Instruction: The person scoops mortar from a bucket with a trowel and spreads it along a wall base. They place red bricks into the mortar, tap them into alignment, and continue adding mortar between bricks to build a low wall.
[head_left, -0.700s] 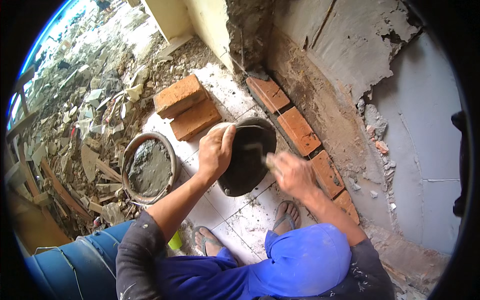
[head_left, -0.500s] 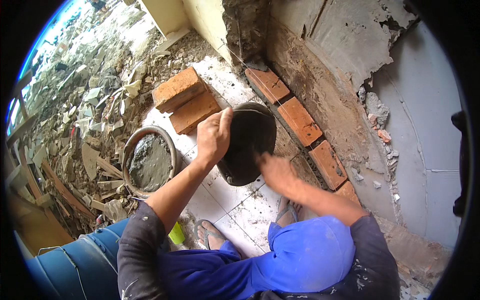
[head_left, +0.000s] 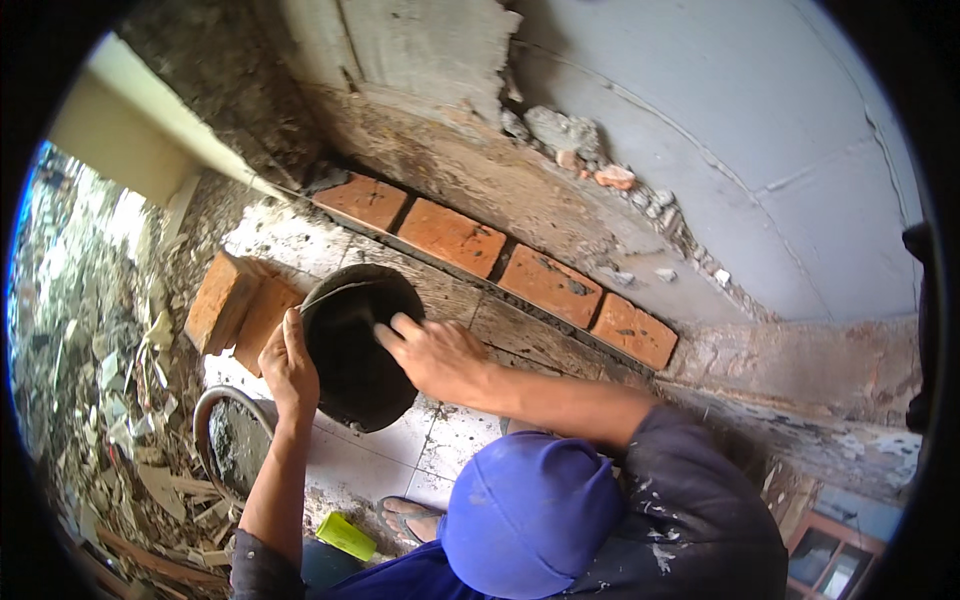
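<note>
Item under inspection: 1 black bucket [head_left: 352, 395], located over the white floor tiles [head_left: 375, 462] in front of me, its mouth facing up toward me. My left hand [head_left: 290, 368] is clenched on the bucket's left rim, thumb uppermost. My right hand [head_left: 440, 360] reaches across the bucket's right edge, fingers extending over the mouth; the dark interior hides their tips, so I cannot tell whether they grasp anything.

Immediately left of the bucket, 2 loose bricks [head_left: 222, 303] rest against each other. Below these, a round basin [head_left: 203, 430] contains grey mortar [head_left: 238, 445], partly hidden by my left forearm. Beyond the bucket, 4 bricks [head_left: 450, 240] form a row along the foot of the wall [head_left: 480, 170], dark gaps between them. A yellow-green cup [head_left: 345, 537] lies near my sandalled foot [head_left: 412, 520]. Broken rubble [head_left: 130, 400] covers the ground at far left.
</note>
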